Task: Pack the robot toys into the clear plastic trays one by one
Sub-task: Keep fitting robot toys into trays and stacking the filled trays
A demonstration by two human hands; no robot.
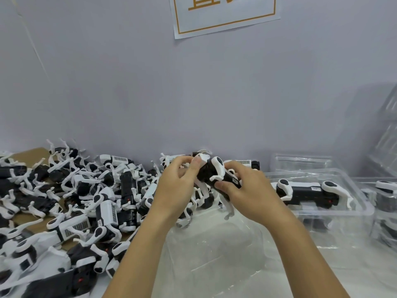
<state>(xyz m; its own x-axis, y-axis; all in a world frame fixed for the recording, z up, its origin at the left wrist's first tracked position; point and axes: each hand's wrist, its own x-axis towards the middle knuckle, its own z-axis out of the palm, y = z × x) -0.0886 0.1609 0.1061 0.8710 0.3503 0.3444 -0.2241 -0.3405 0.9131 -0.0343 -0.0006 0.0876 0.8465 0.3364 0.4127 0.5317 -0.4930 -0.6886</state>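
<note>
Fingers (194, 166) of both hands curl round one black-and-white robot toy (217, 175), held up above a clear tray (214, 250) at the table's near edge. Behind it all rises a plain grey wall (193, 93), matt and smooth, with a white paper sign (223, 16) bordered in orange, its top cut off by the frame. To the left sprawls a heap of toys (75, 201), glossy black bodies with curved white legs tangled together, lying on brown cardboard (32, 154). On the right a second clear tray (318, 190) holds a packed toy (309, 192) on its side; more trays (384, 201) beyond it run off the edge, and a stack of what may be empty ones leans against the wall, too blurred to be sure. The left hand (176, 186) pinches the toy's white head end with thumb and fingertips. The right hand (247, 188) grips the black body, thumb on top near a small label, its fingers wrapped beneath and mostly hidden. The toy's white legs dangle below the hands, just over the near tray's thin, wrinkled plastic.
</note>
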